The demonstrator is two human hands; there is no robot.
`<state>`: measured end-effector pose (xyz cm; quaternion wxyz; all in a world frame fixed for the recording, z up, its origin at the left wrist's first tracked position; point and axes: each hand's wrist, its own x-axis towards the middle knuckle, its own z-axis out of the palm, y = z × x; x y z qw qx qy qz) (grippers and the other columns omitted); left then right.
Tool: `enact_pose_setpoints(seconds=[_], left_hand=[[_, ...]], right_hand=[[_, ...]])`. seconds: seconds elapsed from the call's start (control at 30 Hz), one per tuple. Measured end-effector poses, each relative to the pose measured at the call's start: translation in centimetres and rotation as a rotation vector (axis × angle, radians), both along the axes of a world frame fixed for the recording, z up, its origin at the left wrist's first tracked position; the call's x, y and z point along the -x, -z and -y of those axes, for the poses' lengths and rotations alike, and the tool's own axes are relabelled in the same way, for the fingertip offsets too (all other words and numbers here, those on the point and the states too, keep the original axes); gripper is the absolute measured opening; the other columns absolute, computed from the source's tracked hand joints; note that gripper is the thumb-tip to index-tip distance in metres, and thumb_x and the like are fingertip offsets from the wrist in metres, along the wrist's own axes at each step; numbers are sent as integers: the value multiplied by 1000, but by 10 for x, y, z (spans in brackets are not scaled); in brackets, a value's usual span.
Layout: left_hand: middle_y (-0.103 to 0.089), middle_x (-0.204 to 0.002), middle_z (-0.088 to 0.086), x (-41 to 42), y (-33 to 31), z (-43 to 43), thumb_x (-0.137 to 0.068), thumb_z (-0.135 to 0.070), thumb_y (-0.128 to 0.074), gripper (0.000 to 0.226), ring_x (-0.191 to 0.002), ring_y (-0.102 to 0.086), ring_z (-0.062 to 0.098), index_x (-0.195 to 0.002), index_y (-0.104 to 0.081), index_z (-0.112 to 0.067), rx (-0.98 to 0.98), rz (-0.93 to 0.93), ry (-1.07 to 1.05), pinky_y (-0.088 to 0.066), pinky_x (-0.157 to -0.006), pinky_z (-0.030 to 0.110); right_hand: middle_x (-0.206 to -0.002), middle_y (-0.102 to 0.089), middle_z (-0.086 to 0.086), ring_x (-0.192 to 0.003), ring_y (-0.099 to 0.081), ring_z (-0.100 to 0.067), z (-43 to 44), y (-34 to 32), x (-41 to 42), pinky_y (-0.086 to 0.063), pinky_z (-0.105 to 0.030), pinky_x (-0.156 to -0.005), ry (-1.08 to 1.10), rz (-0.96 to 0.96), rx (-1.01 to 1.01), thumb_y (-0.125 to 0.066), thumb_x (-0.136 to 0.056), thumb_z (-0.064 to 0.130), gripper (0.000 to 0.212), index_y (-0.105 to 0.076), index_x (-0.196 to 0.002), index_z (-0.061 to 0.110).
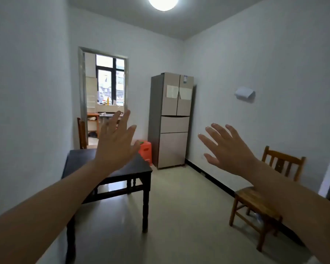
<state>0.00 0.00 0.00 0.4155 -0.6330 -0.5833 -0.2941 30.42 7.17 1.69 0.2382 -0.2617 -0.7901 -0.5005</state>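
dark table [80, 161] under raised left hand [113, 149]; right hand [231, 151] likewise, fingers spread, empty.

Ceiling lamp [163, 1] cut off; left hand [114, 147] hides table [78, 161] middle

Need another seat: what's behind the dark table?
Behind the dark table: a red plastic stool, partly covered by the left hand, and a wooden chair back; its seat is hidden.

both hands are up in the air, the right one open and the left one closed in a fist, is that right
Not quite. The left hand is not a fist: its fingers are straight and spread, holding nothing, like the right hand. Both are up in the air, as the head view shows.
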Motion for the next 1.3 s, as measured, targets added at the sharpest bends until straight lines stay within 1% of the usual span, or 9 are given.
enact_pose_setpoints(seconds=[0.07,0.27,0.47,0.57,0.67,0.8,0.93,1.1,1.3], left_hand=[[-51,-130,25,9,-5,-27,-80,-40,-34,52,-120,-46,47,-102,-63,-2,87,94,5,-40,-88,61],[-35,-145,16,31,-14,-134,-79,-41,-34,63,-136,-25,34,-130,-46,-6,130,338,76,-21,-109,51],[-32,-147,16,5,3,-232,-80,-42,-35,66,-136,-24,36,-135,-40,-5,142,339,184,-24,-105,51],[-33,-146,17,-16,8,-271,-77,-47,-27,72,-135,-26,39,-133,-43,-5,117,335,229,-26,-104,52],[-29,-148,17,-47,16,-323,-76,-48,-24,74,-137,-22,38,-135,-40,-7,131,354,271,-23,-106,51],[-21,-151,14,-81,17,-384,-79,-42,-36,68,-140,-13,33,-139,-35,-10,175,413,309,-16,-109,48],[-20,-151,15,-102,12,-441,-80,-44,-34,68,-140,-13,34,-138,-36,-8,168,414,342,-15,-110,48],[-32,-145,21,-111,20,-506,-79,-45,-32,66,-134,-26,42,-129,-46,-4,168,334,344,-26,-103,54],[-34,-144,21,-101,26,-580,-80,-44,-34,63,-133,-26,42,-128,-46,-5,131,305,345,-26,-102,54]], right_hand=[[-111,-63,-20,-106,-60,-36,-26,-5,12,-48,-53,-84,10,11,-16,-75,-66,38,67,-45,-118,9],[-112,-61,-20,-109,-54,-35,-109,-15,27,-47,-50,-86,45,-69,-16,-73,-70,35,64,-45,-120,8],[-114,-59,-21,-110,-47,-32,-178,2,3,-49,-47,-82,79,-115,52,-73,-70,32,62,-44,-120,9],[-115,-59,-22,-111,-42,-31,-198,7,-16,-49,-47,-81,83,-82,44,-54,-82,37,48,-45,-119,9],[-115,-60,-22,-111,-41,-30,-233,13,-45,-49,-46,-83,133,-73,101,-39,-82,41,49,-45,-118,8],[-115,-60,-22,-112,-41,-30,-287,8,-75,-49,-45,-82,162,-83,122,-39,-82,41,49,-46,-117,8],[-115,-60,-22,-112,-42,-29,-347,6,-90,-50,-44,-83,159,-100,127,-40,-82,40,48,-48,-116,6],[-115,-60,-21,-111,-45,-29,-411,21,-104,-50,-42,-82,145,-92,123,-42,-82,39,48,-50,-115,5],[-116,-60,-21,-111,-48,-30,-485,23,-110,-50,-43,-83,177,-82,130,-41,-83,40,48,-49,-116,6]])
